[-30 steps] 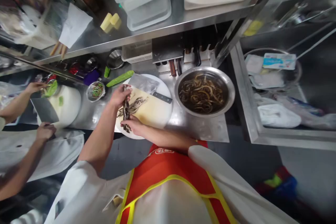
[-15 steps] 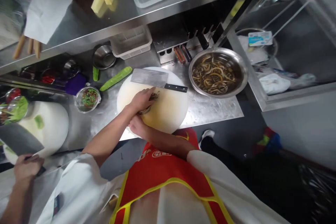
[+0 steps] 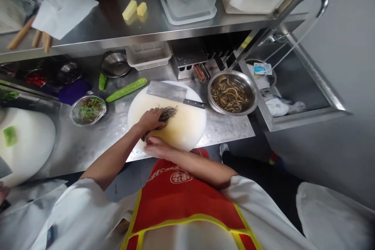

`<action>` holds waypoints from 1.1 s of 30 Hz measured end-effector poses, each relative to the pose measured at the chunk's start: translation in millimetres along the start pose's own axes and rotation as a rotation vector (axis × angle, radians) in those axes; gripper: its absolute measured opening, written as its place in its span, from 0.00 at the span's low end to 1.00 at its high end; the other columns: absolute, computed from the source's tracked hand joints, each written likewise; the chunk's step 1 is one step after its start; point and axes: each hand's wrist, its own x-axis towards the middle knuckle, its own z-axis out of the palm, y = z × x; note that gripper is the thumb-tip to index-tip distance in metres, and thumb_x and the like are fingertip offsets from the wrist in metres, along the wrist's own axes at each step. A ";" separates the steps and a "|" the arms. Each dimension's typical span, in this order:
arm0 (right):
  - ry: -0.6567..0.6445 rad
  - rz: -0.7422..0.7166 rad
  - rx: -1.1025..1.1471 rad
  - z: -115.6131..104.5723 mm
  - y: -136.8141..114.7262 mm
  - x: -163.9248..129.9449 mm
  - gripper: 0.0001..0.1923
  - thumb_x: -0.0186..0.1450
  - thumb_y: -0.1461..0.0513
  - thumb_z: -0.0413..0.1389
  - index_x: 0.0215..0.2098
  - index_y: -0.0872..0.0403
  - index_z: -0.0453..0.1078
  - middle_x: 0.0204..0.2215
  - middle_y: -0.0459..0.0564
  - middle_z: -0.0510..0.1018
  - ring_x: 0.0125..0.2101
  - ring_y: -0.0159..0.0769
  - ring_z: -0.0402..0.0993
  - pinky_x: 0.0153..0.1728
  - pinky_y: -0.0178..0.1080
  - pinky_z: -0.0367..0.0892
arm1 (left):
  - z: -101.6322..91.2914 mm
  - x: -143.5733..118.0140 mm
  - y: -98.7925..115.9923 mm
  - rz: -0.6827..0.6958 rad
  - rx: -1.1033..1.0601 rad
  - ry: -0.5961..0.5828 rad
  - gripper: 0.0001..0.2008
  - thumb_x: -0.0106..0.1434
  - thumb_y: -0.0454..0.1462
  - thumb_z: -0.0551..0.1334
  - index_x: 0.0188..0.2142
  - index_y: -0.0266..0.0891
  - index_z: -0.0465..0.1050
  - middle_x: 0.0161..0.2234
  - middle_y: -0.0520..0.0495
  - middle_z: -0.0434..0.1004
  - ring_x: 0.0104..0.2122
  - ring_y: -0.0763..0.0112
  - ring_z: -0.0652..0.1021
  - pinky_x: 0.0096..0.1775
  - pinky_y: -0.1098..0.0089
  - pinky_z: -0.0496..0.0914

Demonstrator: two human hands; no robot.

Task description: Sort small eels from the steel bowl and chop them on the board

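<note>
Dark, slippery eel strips (image 3: pixel 164 116) lie bunched on the round white plastic cutting board (image 3: pixel 187 125). From the left, the left hand (image 3: pixel 150 119) is cupped and pressed down over the bundle; the right hand (image 3: pixel 155 146) pinches its near end. The steel cleaver (image 3: pixel 166 91) rests just behind, the steel bowl of eels (image 3: pixel 233 93) farther right. Wet strips could squirt loose or fingers brush the blade.
</note>
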 end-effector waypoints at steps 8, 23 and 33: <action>0.462 -0.108 -1.024 -168.1 -31.4 -5.4 0.26 0.66 0.68 0.48 0.61 0.57 0.67 0.57 0.62 0.71 0.58 0.49 0.63 0.61 0.50 0.55 | 23.4 -52.4 -32.6 0.009 -0.036 0.148 0.35 0.64 0.51 0.58 0.66 0.35 0.60 0.62 0.34 0.69 0.62 0.47 0.67 0.60 0.54 0.60; 0.196 0.246 -1.282 -195.4 -62.6 18.9 0.43 0.59 0.66 0.55 0.71 0.50 0.50 0.51 0.62 0.76 0.47 0.53 0.75 0.45 0.47 0.68 | 45.8 -53.9 -35.6 -0.050 -0.083 0.225 0.30 0.61 0.50 0.63 0.59 0.40 0.67 0.65 0.35 0.62 0.65 0.47 0.61 0.62 0.51 0.59; 0.197 0.126 -0.390 -109.4 -40.8 -96.8 0.21 0.67 0.56 0.49 0.57 0.51 0.66 0.18 0.40 0.72 0.17 0.35 0.71 0.21 0.35 0.68 | 47.5 -65.7 -52.4 -0.093 -0.245 0.322 0.26 0.58 0.53 0.66 0.49 0.39 0.75 0.61 0.35 0.66 0.62 0.47 0.65 0.62 0.53 0.61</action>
